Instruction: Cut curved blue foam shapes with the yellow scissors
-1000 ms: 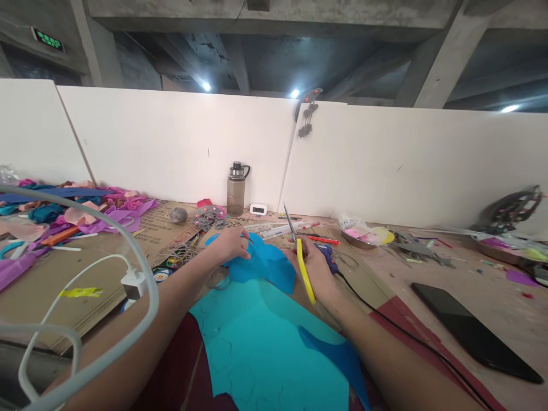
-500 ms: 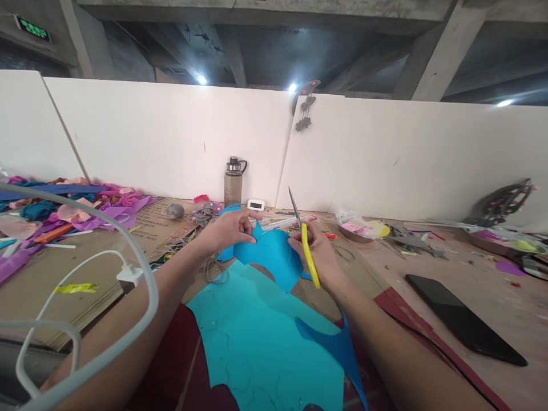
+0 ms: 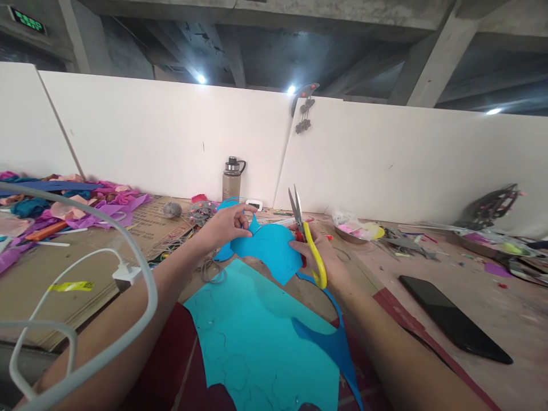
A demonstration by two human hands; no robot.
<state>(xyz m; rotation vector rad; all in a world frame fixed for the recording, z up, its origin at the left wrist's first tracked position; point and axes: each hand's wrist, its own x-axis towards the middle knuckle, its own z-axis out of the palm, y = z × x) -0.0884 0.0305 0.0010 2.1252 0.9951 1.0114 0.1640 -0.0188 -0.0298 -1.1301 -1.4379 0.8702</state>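
Observation:
My left hand (image 3: pixel 226 224) pinches the upper left edge of a blue foam piece (image 3: pixel 268 250) and holds it up above the table. My right hand (image 3: pixel 319 256) grips yellow-handled scissors (image 3: pixel 307 240) at the piece's right edge, blades pointing up and slightly apart. Below them a larger turquoise foam sheet (image 3: pixel 257 337) lies flat toward me, with a darker blue offcut (image 3: pixel 327 337) curling off its right side.
A water bottle (image 3: pixel 231 178) stands against the white partition (image 3: pixel 171 137). Purple and pink scraps (image 3: pixel 85 202) pile at the left. A white charger cable (image 3: pixel 107 268) loops in front. A black phone (image 3: pixel 454 325) lies right, beside cluttered trays (image 3: pixel 363 231).
Both hands have lifted the blue piece off the table. The scissors rose from lying low beside it to upright at its right edge, blades now parted.

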